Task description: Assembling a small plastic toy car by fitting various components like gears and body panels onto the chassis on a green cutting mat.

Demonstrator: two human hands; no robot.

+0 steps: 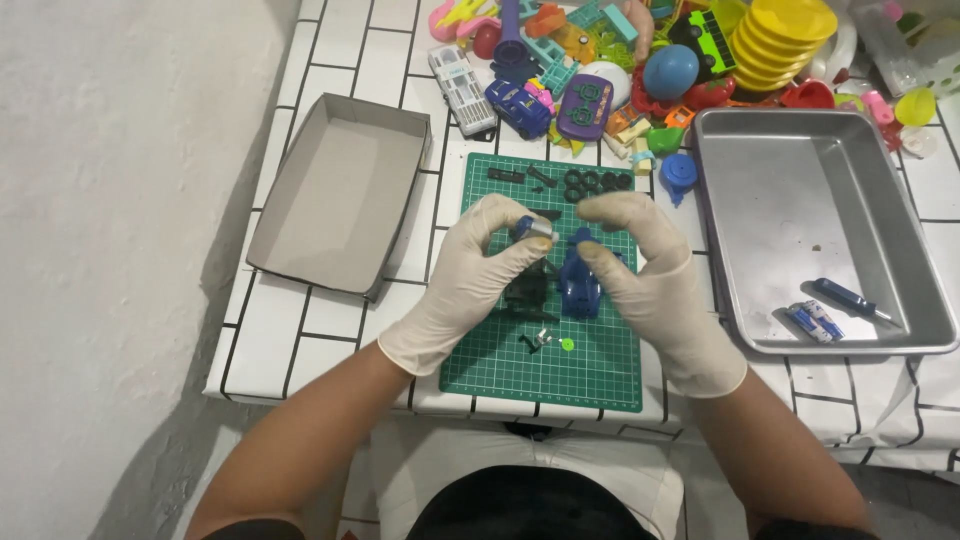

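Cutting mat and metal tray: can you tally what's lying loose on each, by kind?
On the green cutting mat:
Black wheels: 6
Blue car body shell: 1
Black chassis pieces: count unclear
Small green round piece: 1

In the metal tray:
Batteries: 2
Blue-handled screwdriver: 1

Total clearly countable: 11

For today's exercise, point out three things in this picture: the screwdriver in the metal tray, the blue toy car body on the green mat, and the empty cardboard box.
screwdriver point(845, 297), head view, on its blue handle.
blue toy car body point(579, 285), head view, on its middle.
cardboard box point(335, 195), head view, on its bare floor.
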